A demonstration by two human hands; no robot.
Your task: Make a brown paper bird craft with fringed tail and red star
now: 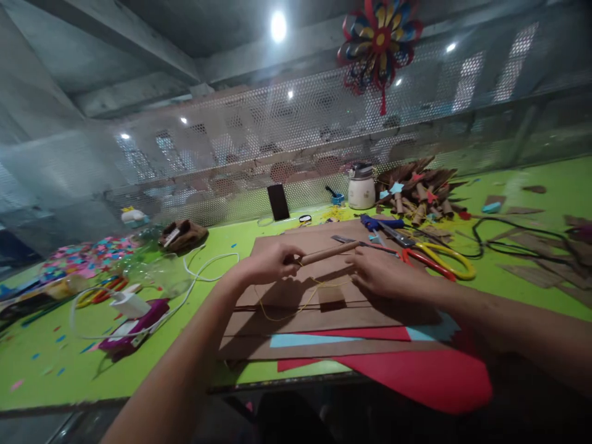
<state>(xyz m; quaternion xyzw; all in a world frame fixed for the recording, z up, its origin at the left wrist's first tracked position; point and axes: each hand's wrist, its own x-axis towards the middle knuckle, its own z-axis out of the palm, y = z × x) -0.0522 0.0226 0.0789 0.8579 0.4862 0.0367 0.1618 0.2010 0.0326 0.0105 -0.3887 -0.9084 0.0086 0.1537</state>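
A slim brown paper tube (329, 253) spans the gap between my hands, slightly raised at its right end. My left hand (274, 262) is closed, its fingertips pinching at the tube's left end. My right hand (382, 271) curls its fingers at the other end. Thin yellow string (305, 303) trails from near the left fingertips in a loop over stacked brown cardboard sheets (259, 317). A small brown square (332, 297) lies under the tube. Behind it are scissors with red handles (425, 262) and scissors with yellow handles (456, 262).
A blue glue gun (383, 223), a white bottle (361, 188) and a pile of brown paper rolls (423, 191) stand at the back right. On the left lie a purple power strip (134, 330), a white cable (187, 290) and colored scraps (92, 256). Red paper (430, 376) overhangs the front edge.
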